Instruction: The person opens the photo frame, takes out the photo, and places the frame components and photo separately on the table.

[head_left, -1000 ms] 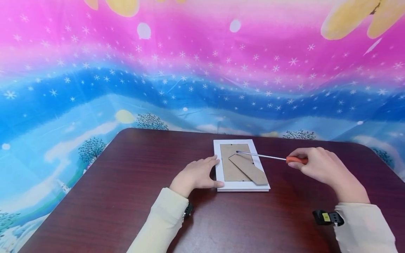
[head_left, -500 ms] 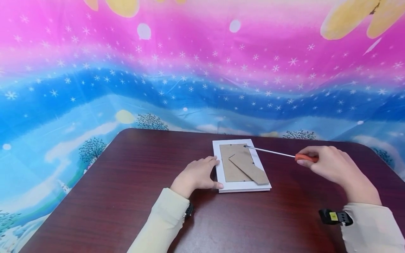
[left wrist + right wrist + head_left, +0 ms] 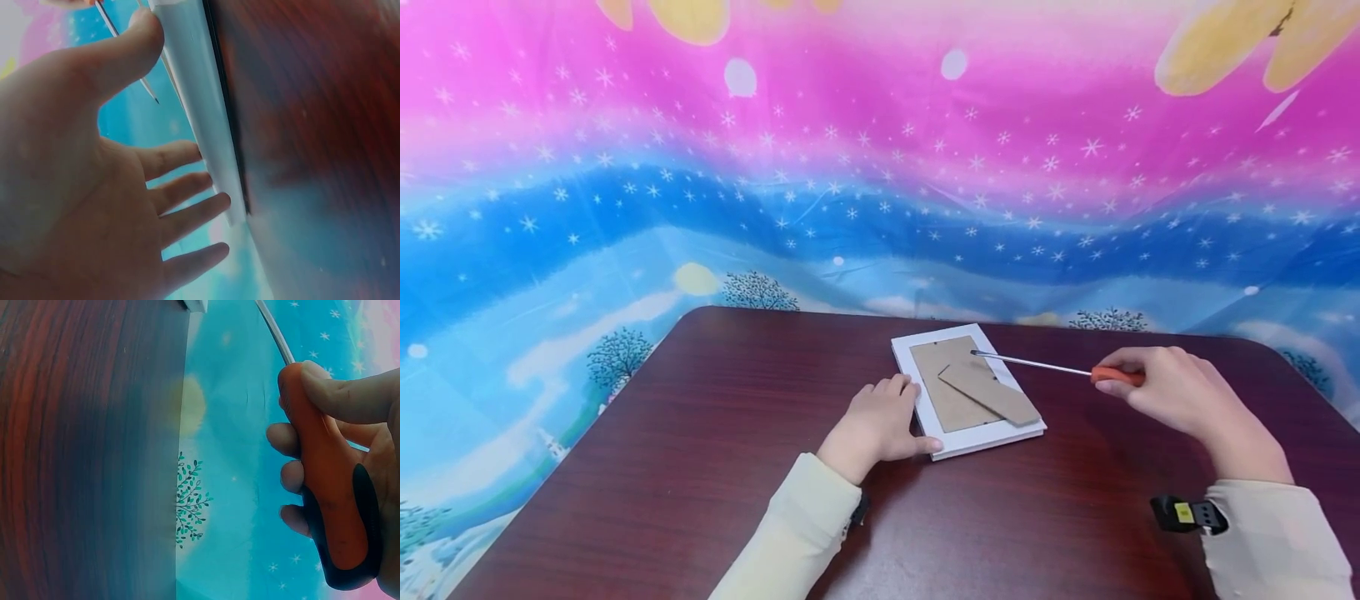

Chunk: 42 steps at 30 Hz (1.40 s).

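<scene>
Orange-and-black-handled metal screwdriver point(image 3: 1037, 364) is reaching across a white rectangular picture frame point(image 3: 985, 435)

The frame is lying back side up and askew on the dark red wood-grain tabletop point(image 3: 737, 450), its far end coming close to the table's far edge. Wide stretches of tabletop are running out to its left, right and near sides. The left hand point(image 3: 880, 421) is spreading its fingers wide along the frame's left edge, its thumb resting on the near left corner. The right hand point(image 3: 1180, 392) is curling its fingers round the screwdriver's handle; the tip is pointing at the far right part of the tan backing board point(image 3: 943, 354), contact being impossible to tell. A tan, flat stand flap point(image 3: 988, 396) is slanting across the board and blocking part of the right border. Beyond, a pink-and-blue snowflake-printed fabric backdrop point(image 3: 880, 167) is hanging. 2 black wrist straps point(image 3: 1187, 514) are showing at the cream sleeves point(image 3: 1273, 542).
</scene>
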Tool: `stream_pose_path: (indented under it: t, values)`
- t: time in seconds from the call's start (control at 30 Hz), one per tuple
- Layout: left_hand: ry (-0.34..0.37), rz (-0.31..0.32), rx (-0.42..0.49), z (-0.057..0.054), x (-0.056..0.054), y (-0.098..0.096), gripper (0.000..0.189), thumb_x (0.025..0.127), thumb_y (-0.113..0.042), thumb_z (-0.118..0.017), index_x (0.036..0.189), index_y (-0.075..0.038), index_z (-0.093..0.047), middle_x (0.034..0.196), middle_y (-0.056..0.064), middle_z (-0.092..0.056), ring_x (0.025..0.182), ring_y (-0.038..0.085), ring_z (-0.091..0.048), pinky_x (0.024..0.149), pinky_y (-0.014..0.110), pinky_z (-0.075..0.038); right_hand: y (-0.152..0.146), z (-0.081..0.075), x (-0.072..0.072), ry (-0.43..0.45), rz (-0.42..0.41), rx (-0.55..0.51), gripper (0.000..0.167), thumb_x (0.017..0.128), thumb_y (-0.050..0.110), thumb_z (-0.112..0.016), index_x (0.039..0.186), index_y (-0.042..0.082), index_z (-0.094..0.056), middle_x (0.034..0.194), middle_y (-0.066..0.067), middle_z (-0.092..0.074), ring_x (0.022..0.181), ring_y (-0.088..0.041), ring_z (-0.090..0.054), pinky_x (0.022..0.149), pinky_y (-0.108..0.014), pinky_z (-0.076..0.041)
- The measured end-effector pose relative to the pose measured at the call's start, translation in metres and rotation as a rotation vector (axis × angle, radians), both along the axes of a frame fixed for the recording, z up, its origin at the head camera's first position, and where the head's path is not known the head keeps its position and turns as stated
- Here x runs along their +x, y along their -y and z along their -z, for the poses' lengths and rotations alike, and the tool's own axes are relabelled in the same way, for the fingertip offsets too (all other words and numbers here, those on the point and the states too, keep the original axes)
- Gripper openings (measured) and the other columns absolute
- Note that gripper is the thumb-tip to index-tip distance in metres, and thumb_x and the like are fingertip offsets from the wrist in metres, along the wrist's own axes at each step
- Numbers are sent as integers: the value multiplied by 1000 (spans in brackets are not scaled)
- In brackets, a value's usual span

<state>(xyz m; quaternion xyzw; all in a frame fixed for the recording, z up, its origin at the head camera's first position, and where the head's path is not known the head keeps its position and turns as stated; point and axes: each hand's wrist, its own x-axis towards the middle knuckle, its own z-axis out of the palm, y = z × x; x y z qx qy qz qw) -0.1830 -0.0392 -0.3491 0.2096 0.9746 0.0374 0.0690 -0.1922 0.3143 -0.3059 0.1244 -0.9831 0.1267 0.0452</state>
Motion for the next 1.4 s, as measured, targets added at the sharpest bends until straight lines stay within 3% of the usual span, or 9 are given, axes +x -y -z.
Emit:
stream_pose_path:
  t: [0.1,0.33,0.53,0.67,0.9,1.13,1.27,1.4]
  values:
    - [-16,-12,-51,1,3,-5,91,87,-69,-58,150,-7,-42,151,11,-42,136,25,-42,108,41,-37,1,0,0,6,0,-1,42,89,51,-70,112,16,-74,87,5,-70,70,-14,-55,62,-36,-41]
    - [-90,-45,-152,0,13,-16,91,84,-74,-57,141,-4,-49,136,9,-51,123,22,-49,100,38,-42,1,1,0,7,1,2,44,88,53,-69,112,17,-74,87,6,-70,68,-14,-54,61,-34,-40]
    - [-117,-71,-223,-3,19,-24,94,83,-78,-53,142,-6,-49,141,8,-50,125,20,-49,100,37,-41,2,1,0,1,1,8,42,88,52,-70,112,17,-74,88,6,-71,69,-13,-54,62,-35,-40]
    - [-138,-67,-238,-2,18,-25,95,82,-80,-51,142,-6,-50,140,7,-51,124,19,-50,99,37,-41,1,1,0,-5,-2,12,40,89,50,-70,112,17,-74,88,6,-71,69,-13,-54,62,-35,-40]
    - [-144,-25,-155,0,5,-15,89,82,-77,-56,137,-7,-55,128,6,-57,119,20,-54,98,38,-42,0,1,0,-5,1,9,42,89,53,-69,112,17,-74,87,6,-71,69,-13,-55,62,-36,-40]
    - [-203,20,-17,3,-10,1,54,90,-56,-64,124,-14,-65,115,0,-62,110,21,-60,94,39,-45,1,0,1,3,-3,5,41,89,49,-70,112,16,-74,86,6,-70,67,-13,-53,61,-34,-39]
    - [-187,28,30,6,-15,7,56,92,-51,-66,135,-16,-59,132,2,-58,120,22,-57,100,41,-43,1,0,2,7,0,3,41,89,50,-70,112,16,-74,87,6,-70,66,-13,-53,61,-34,-39]
    - [-121,28,44,9,-17,9,63,91,-50,-66,144,-19,-53,150,2,-46,134,23,-47,108,43,-37,1,0,2,1,2,1,42,89,51,-70,112,17,-74,86,6,-70,68,-13,-54,62,-36,-41]
